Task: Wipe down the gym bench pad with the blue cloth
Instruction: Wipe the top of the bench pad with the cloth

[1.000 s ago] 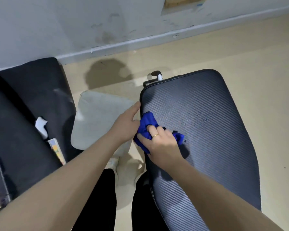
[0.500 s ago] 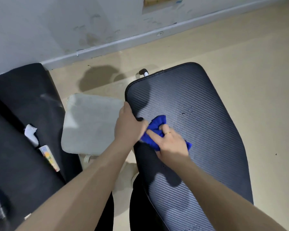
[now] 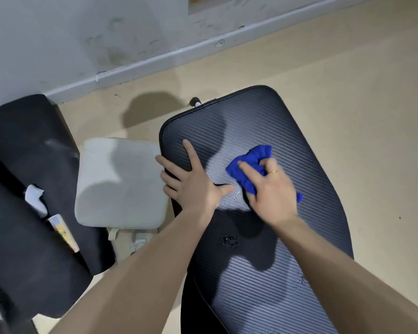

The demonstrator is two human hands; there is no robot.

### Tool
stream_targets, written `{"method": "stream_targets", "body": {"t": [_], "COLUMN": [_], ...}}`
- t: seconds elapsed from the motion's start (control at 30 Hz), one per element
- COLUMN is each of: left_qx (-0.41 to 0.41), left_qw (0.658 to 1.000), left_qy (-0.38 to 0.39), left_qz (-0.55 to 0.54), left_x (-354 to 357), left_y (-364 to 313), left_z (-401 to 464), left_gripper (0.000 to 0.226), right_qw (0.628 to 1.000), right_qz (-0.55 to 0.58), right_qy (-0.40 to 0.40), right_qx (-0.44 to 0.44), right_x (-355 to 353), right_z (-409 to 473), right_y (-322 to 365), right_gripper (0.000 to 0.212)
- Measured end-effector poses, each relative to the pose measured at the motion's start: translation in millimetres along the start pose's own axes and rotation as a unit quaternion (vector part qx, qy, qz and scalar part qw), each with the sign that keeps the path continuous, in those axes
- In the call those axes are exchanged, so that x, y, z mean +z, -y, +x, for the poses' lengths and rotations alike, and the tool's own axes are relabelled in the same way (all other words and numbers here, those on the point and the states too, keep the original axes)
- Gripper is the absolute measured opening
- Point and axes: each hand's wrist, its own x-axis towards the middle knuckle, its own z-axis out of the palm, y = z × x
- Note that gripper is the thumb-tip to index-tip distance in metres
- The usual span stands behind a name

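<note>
A single wide-angle view looks from the person's head steeply down and forward onto the bench pad point(image 3: 263, 131), close enough that both forearms enter from the bottom edge. The pad runs from bottom centre upward; beyond its far end lie the floor point(image 3: 348, 80) and the wall point(image 3: 58, 32).
</note>
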Motion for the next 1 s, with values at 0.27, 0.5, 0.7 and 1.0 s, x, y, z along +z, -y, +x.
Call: {"method": "stream_targets", "body": {"t": [0.27, 0.5, 0.7, 1.0], "left_qx": [0.022, -0.012, -0.017, -0.012], "left_qw": [0.999, 1.0, 1.0, 1.0], "left_qy": [-0.031, 0.011, -0.006, -0.011], "left_qz": [0.025, 0.01, 0.022, -0.001], "left_x": [6.6, 6.5, 8.7, 10.8], "left_y": [0.7, -13.2, -12.8, -9.6], "left_z": [-8.3, -6.6, -5.2, -4.8], "left_gripper": [0.123, 0.119, 0.12, 0.121], "right_qw": [0.999, 0.997, 0.991, 0.966], "right_qz": [-0.004, -0.018, 0.051, 0.041], "right_qy": [-0.006, -0.006, -0.007, -0.032], "right_qx": [0.054, 0.079, 0.12, 0.253], "right_x": [-6.9, -25.0, -11.7, -24.4], "right_z": [1.7, 29.5, 22.3, 37.7], "right_y": [-5.7, -52.6, -19.7, -52.6], "right_gripper": [0.058, 0.057, 0.057, 0.056]}}
